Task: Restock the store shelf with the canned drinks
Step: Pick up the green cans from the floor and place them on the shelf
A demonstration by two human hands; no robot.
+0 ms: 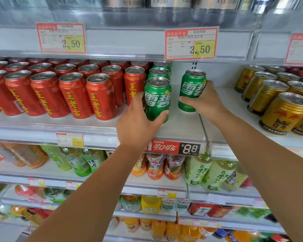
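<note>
Green can (157, 98) gripped in my left hand (136, 126), second can (192, 86) gripped in my right hand (206, 100), at white shelf (180, 126) by red cans (73, 95).

Green with white lettering, silver tops: left green can (157, 100), right green can (191, 89). Red with yellow characters: red cans (73, 95) at left. Gold with red emblems: gold cans (283, 114) at right. White with red border and yellow patch: price tags (191, 43).

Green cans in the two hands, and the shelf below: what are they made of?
Left green can and right green can: probably aluminium, glossy printed walls, bare silvery lids with pull tabs. Shelf: smooth pale grey, likely painted metal; unsure.
</note>
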